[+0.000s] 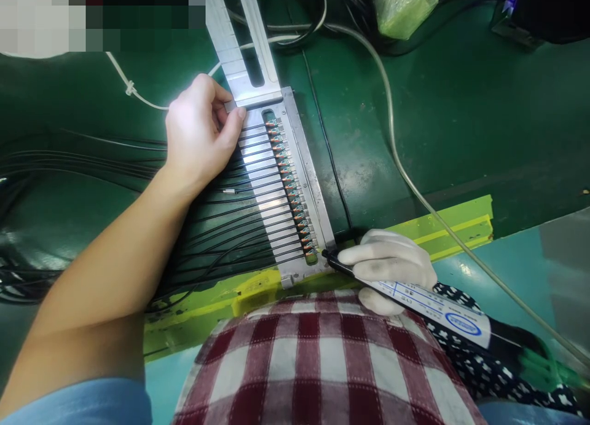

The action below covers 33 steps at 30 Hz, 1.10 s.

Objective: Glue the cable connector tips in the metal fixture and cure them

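A long metal jig [266,194] lies slantwise on the green work surface, its slotted metal lid [251,50] swung up and away at the top. Along its slot sits a row of small green circuit boards [295,194], each joined to a black cable [262,192] running off to the left. My bare left hand [203,123] grips the jig's upper left corner, thumb on top and fingers curled. In a white glove, my right hand [391,268] holds a black pen-shaped tool [433,308] with a white label. Its tip is at the jig's lower right end, by the last board.
Black cables [83,163] spread over the left side. A pale cord [391,123] curves down the right, and a thin black wire [322,123] runs beside the jig. A plastic-wrapped bundle [405,7] lies at the back. Yellow-green edging [442,228] lines the front.
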Available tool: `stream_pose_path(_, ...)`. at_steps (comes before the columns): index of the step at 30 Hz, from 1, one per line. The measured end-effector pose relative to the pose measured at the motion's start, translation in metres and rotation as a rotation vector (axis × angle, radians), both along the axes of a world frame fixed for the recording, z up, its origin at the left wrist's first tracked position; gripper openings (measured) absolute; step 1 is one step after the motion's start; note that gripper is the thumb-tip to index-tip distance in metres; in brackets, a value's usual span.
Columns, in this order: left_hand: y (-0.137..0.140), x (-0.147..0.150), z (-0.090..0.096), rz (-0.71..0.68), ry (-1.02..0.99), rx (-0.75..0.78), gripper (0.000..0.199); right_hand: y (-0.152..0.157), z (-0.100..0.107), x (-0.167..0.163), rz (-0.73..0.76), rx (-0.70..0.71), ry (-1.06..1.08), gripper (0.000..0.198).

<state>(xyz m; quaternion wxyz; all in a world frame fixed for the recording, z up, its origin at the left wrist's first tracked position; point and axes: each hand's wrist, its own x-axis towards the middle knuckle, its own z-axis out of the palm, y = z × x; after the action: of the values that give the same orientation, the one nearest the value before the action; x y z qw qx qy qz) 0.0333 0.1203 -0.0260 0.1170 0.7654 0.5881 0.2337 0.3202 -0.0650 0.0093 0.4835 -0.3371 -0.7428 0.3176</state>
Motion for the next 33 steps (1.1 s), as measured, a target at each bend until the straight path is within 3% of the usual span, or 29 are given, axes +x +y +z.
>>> stream_pose_path(33, -0.0012, 0.0010, 0.0022, 0.012, 0.005, 0.023, 0.016, 0.0021, -0.0024, -0.0019, -0.046, 0.014, 0.027, 0.014)
